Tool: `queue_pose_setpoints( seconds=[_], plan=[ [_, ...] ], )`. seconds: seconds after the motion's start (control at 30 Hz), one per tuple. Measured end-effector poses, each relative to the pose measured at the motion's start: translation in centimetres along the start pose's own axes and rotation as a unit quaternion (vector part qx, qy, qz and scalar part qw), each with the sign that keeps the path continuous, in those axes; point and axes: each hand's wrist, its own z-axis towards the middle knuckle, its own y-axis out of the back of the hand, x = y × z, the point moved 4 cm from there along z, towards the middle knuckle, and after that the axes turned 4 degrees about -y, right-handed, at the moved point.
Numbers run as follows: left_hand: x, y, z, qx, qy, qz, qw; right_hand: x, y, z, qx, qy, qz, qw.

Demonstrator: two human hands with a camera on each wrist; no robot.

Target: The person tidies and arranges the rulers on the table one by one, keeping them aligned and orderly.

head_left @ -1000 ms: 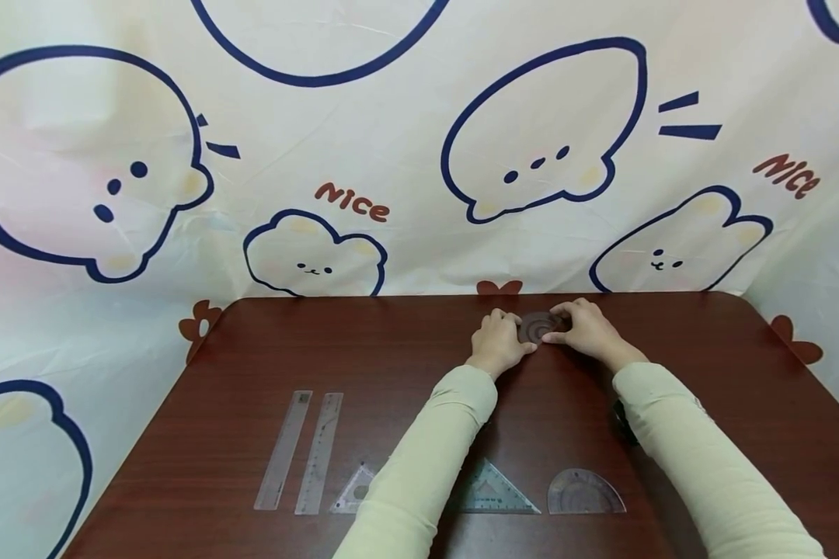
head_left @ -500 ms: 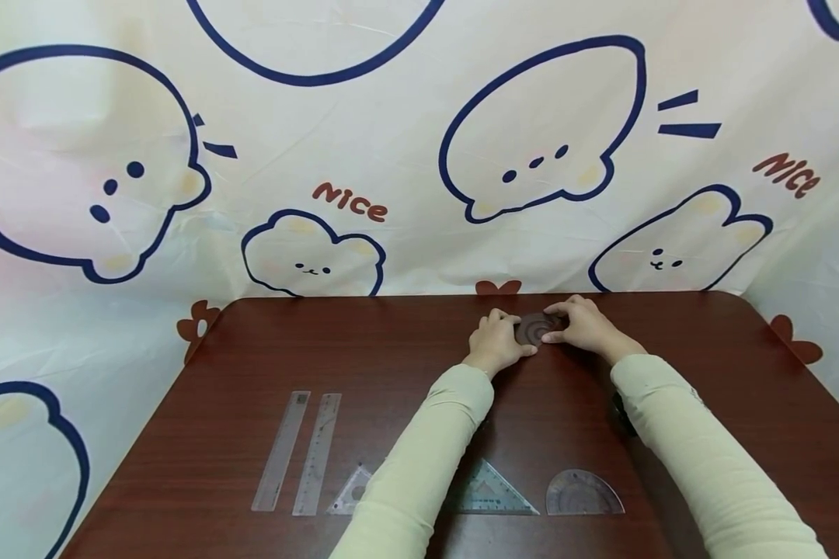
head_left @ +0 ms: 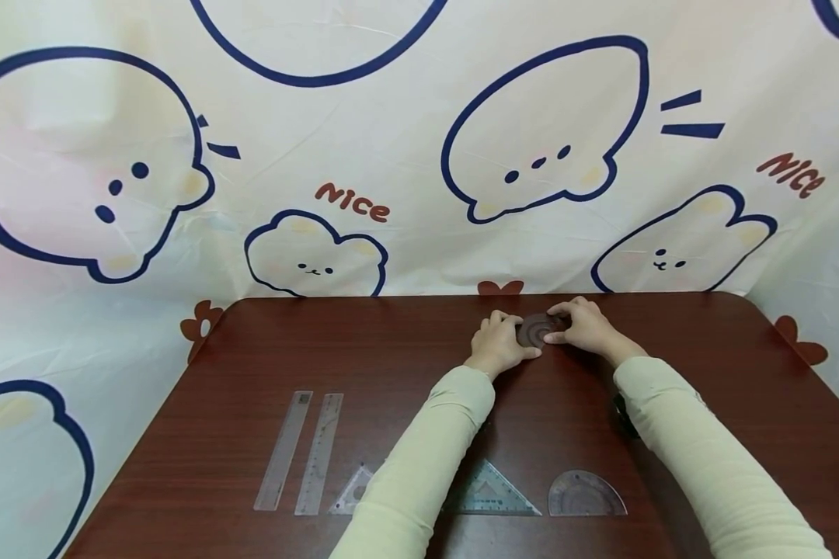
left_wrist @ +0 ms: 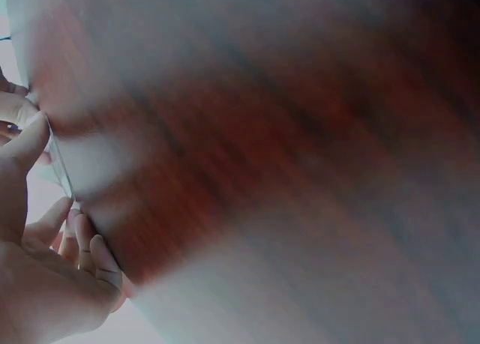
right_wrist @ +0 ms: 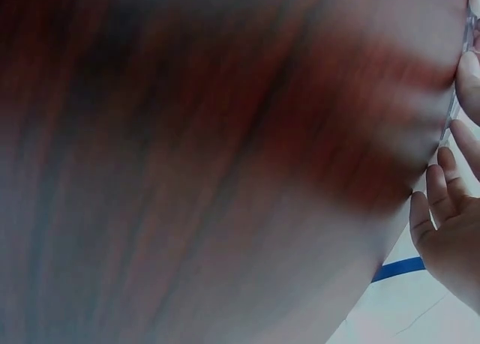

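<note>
Near the far edge of the table, a clear round protractor (head_left: pixel 534 331) with concentric rings lies between both hands. My left hand (head_left: pixel 495 343) holds its left side, thumb at the near edge and fingers at the far one. On the right side, my right hand (head_left: pixel 589 329) grips the rim between thumb and forefinger. Seen almost edge-on in the left wrist view, the protractor (left_wrist: pixel 60 164) is a thin clear strip by the fingertips. In the right wrist view, the right hand (right_wrist: pixel 457 224) shows only partly at the frame's edge.
Two clear rulers (head_left: pixel 283 450) (head_left: pixel 319 454) lie side by side at left. A small clear set square (head_left: pixel 353 489) and a greenish set square (head_left: pixel 492 491) are partly covered by the left sleeve (head_left: pixel 419 458). A half-circle protractor (head_left: pixel 586 494) lies nearer, on the brown table (head_left: pixel 391 341).
The right hand's forefinger has shifted slightly left along the round protractor's far edge. Otherwise the hands and the things on the table stay where they were, with only slight camera sway.
</note>
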Motion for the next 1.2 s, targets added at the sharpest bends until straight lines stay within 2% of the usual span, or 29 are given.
queue_pose_setpoints(
  seconds=[0.27,0.53,0.8,1.2],
  plan=[
    [-0.2,0.0,0.1,-0.008,0.004,-0.001,1.0000,0.9,0.0,-0.2,0.009,-0.012,0.018,1.000],
    [-0.5,0.1,-0.3,-0.016,0.017,-0.005,0.9997,1.2,-0.4,-0.1,0.007,-0.042,0.031,0.999],
    [-0.2,-0.1,-0.4,-0.016,0.022,-0.001,0.9996,1.8,-0.9,-0.2,0.008,-0.057,0.047,0.997],
    [-0.2,0.0,-0.3,-0.014,0.025,-0.009,0.9996,2.2,-0.9,-0.1,0.007,-0.052,0.050,0.997]
  ],
)
